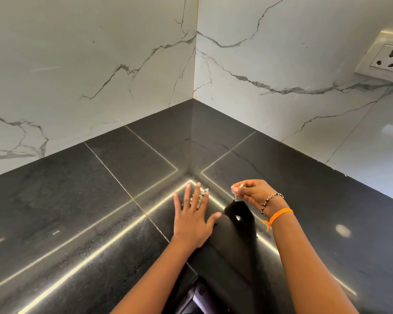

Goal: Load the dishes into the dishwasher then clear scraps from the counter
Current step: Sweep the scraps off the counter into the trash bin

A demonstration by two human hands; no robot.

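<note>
Low in the frame's centre, the left hand (194,219) is lying flat, fingers spread wide, over pale scraps (202,196) on the black counter (77,211). Just right of it, the right hand (253,193) is pinching a few scraps above the surface.

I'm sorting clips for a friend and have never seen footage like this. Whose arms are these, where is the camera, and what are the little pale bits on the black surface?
There is no machine here. A person wears a wide-angle camera on the head, so this single picture looks forward and down at their own arms. They stand at the corner of a black stone counter backed by white marble-look walls, with a wall socket at upper right. The left hand lies flat on the counter, fingers spread, over a small heap of pale scraps that shows past the fingertips. The right hand, with a beaded bracelet and an orange thread at the wrist, pinches a few more scraps above the counter. What the scraps are made of is too small to tell.
</note>
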